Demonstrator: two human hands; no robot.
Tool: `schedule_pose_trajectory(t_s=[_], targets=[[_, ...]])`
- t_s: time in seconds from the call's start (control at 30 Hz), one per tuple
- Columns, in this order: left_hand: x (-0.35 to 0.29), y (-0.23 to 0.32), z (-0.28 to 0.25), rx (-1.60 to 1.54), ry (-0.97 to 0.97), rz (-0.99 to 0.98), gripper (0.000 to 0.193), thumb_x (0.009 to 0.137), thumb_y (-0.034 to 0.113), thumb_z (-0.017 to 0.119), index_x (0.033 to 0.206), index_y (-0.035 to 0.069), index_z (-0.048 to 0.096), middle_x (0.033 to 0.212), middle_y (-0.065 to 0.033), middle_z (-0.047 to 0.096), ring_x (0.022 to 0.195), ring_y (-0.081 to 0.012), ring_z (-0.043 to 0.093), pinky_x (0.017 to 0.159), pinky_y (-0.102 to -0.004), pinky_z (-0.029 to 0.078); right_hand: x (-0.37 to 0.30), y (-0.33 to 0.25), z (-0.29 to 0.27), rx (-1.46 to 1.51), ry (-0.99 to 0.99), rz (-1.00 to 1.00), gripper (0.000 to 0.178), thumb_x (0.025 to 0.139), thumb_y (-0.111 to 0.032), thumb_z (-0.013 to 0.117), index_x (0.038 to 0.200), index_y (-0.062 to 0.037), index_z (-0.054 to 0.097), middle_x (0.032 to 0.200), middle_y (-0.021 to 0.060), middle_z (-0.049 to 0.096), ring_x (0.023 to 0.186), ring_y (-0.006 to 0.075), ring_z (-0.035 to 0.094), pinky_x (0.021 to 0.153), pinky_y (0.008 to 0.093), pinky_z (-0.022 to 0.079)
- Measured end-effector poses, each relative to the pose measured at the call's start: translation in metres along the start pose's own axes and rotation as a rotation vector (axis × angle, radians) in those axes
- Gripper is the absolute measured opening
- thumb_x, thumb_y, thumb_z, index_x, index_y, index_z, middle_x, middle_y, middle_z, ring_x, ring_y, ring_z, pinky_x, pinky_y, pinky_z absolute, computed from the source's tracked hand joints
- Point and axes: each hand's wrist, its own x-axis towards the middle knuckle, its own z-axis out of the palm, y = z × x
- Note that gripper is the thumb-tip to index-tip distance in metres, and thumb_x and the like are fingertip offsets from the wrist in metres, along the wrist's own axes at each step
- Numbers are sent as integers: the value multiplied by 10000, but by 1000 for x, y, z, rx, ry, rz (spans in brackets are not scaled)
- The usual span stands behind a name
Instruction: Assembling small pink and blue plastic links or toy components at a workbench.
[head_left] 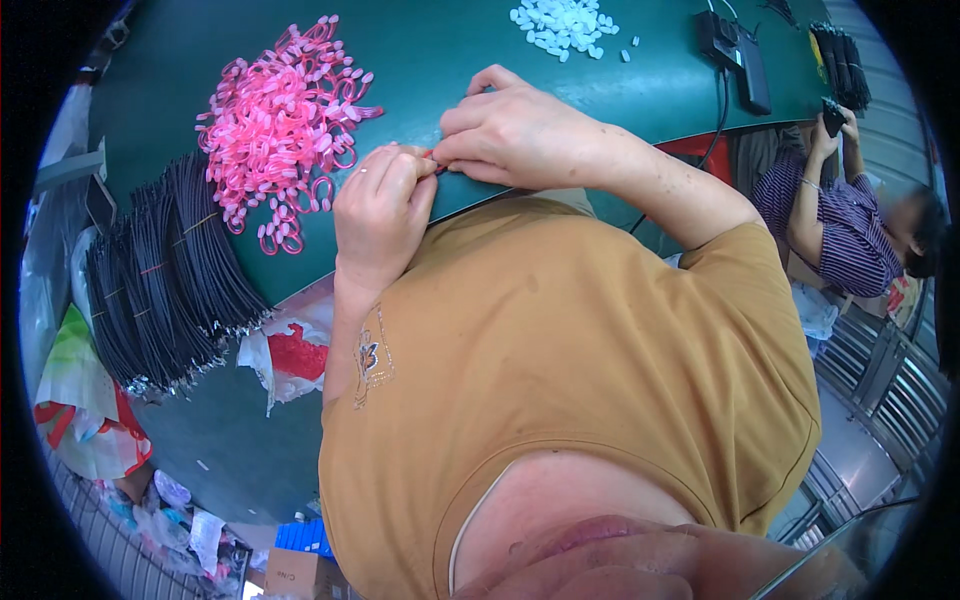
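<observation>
My left hand [382, 205] and my right hand [525, 132] meet at the front edge of the green table. Fingers of both pinch together on a small red piece [430, 156], mostly covered by the fingertips. A bit of something dark shows beside it. What kind of piece it is cannot be made out. Closest to my left hand lies a heap of pink cord loops [285, 115], each with a pale pink bead-like part. Beyond my right hand, small whitish translucent pieces [562, 25] lie in a loose pile.
Bundles of black cords [165, 270] with metal ends hang over the table's left edge. A black power adapter [735, 55] with a cable sits at the right, near more black cords [842, 65]. Another person [835, 215] holds a dark phone-like object further right. Cartons [295, 572] stand lower left.
</observation>
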Motion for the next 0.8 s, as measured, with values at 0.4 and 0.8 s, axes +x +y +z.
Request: schedule_pose_trajectory(t_s=[0.4, 0.8], targets=[[-2, -1, 1, 16, 13, 4, 199, 839, -18, 828, 908, 61, 660, 914, -106, 761, 869, -331, 755, 894, -448, 647, -9, 3, 16, -72, 49, -2, 128, 1007, -198, 721, 1119, -158, 769, 948, 3, 659, 912, 222, 678, 998, 434, 469], [-1, 1, -1, 5, -5, -1, 204, 827, -78, 812, 925, 25, 666, 938, -129, 771, 877, -333, 768, 834, -422, 634, -7, 10, 13, 27, 11, 28, 141, 1004, -199, 741, 1136, -163, 777, 980, 1, 667, 912, 225, 667, 983, 416, 474]])
